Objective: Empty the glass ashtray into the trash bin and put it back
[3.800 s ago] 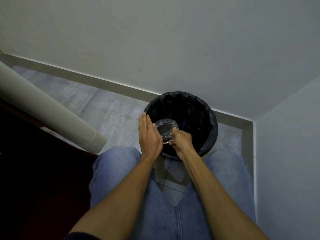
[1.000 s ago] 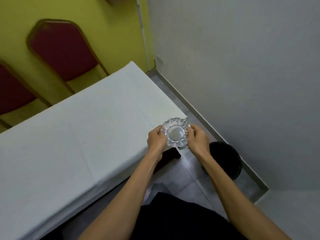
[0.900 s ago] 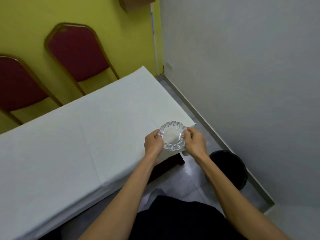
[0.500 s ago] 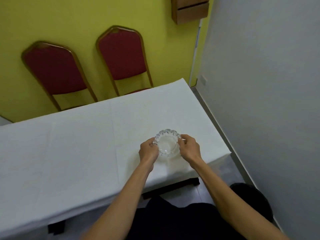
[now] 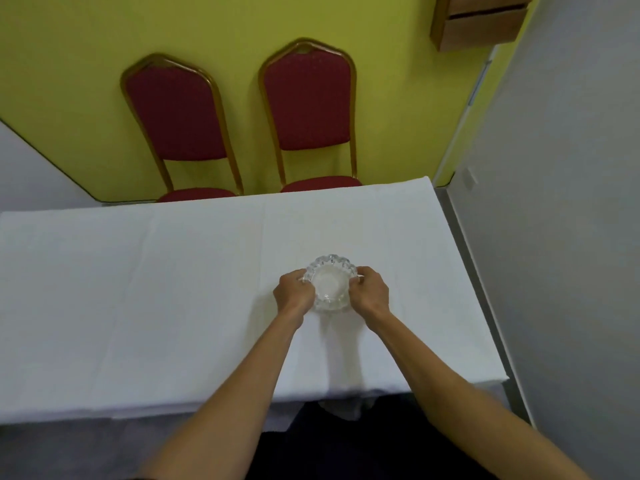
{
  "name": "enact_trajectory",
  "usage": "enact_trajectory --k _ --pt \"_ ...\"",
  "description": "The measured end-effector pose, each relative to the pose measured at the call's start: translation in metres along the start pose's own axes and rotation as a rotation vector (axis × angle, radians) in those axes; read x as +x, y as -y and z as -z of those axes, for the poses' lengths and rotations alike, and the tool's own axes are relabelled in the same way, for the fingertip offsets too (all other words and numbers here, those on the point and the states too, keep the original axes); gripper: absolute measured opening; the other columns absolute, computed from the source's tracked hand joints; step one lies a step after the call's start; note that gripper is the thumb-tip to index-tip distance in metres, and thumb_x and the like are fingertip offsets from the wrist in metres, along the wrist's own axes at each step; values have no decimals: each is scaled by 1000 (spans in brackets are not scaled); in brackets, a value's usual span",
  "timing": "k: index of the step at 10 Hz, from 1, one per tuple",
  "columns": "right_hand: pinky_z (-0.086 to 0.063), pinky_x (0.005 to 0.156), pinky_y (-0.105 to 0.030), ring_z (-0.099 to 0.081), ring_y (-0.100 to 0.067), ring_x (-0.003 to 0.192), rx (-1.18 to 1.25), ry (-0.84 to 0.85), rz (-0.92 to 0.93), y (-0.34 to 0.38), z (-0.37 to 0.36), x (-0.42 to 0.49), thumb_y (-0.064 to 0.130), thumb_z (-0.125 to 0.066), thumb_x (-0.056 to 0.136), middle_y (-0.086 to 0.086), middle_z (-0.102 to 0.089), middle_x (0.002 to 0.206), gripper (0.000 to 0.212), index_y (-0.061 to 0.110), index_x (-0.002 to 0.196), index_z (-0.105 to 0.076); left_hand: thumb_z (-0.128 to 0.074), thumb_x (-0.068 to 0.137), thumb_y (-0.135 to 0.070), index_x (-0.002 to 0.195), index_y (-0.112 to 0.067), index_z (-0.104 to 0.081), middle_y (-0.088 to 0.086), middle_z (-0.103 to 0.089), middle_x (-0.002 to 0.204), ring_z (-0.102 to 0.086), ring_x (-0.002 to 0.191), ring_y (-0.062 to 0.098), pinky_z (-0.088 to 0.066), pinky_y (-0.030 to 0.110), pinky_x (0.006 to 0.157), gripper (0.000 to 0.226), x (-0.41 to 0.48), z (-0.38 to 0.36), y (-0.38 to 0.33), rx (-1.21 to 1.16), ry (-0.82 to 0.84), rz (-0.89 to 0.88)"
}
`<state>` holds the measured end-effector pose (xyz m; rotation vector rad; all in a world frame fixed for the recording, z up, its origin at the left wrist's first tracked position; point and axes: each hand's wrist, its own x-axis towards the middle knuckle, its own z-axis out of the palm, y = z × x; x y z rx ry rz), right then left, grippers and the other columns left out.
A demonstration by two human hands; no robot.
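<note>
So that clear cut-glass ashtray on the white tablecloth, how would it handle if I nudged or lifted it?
The clear cut-glass ashtray looks thick-walled, so probably heavy for its size and rigid. It sits low and wide, so it is unlikely to tip. On the white tablecloth, a push may drag and wrinkle the cloth. Being glass, it would likely chip if dropped.

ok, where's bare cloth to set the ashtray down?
Nearly all of the table is bare: the wide stretch left of the ashtray, the strip toward the chairs, the right edge. Only both hands crowd the ashtray.
</note>
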<state>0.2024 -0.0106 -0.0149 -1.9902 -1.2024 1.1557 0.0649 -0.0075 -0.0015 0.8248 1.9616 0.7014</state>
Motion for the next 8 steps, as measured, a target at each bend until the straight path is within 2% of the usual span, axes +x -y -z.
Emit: enact_trajectory --k 1,2,3,4,5,6,7,8 --pt "-52 89 -34 -64 -30 113 -32 14 -17 3 -1 12 13 -46 97 -9 -69 122 34 8 125 -62 -47 88 0 129 -16 -66 7 -65 134 -62 119 28 -45 19 79 48 8 -6 -8 6 -28 13" --pt "-48 73 -30 -67 -30 99 -63 33 -22 4 -1 21 8 -46 93 -10 -72 106 28 6 110 -67 -48 88 1 127 -14 -67 9 -65 134 -61 121 29 -44 20 80 46 14 -8 -11 31 -48 21" --pt "-45 68 -29 -64 -27 85 -73 30 -3 5 -4 26 3 -47 90 -12 -72 98 25 3 104 -68 -46 89 2 130 -15 -65 8 -62 138 -59 125 29 -44 21 84 49 18 -9 -8 33 -56 30" --pt "-48 67 -31 -63 -27 81 -74 23 19 5 -6 27 1 -48 90 -15 -72 98 25 -1 103 -69 -43 87 4 130 -14 -66 9 -63 137 -59 125 29 -43 20 86 52 18 -11 -7 21 -79 24" --pt "-55 70 -40 -68 -34 84 -54 28 37 4 -6 28 -2 -48 88 -19 -72 94 23 -4 98 -69 -42 86 7 126 -12 -68 9 -65 134 -60 122 27 -41 19 83 52 17 -13 -7 11 -108 14" --pt "-56 68 -42 -68 -38 83 -67 41 60 5 -5 28 -4 -47 85 -22 -71 90 22 -8 93 -67 -43 86 8 124 -11 -69 9 -66 132 -61 119 27 -40 18 81 50 14 -13 -8 8 -111 -1" --pt "-46 55 -31 -63 -36 76 -153 67 93 4 -4 30 0 -48 86 -19 -67 85 17 -3 79 -63 -44 86 8 129 -11 -65 10 -64 134 -60 122 27 -42 19 81 51 14 -11 -5 40 -89 -22" --pt "-46 59 -28 -61 -31 81 -245 74 95 10 4 35 13 -55 90 -15 -60 97 15 11 78 -65 -49 87 2 137 -13 -58 12 -57 142 -52 132 29 -48 27 99 53 20 -2 -17 120 -45 10"
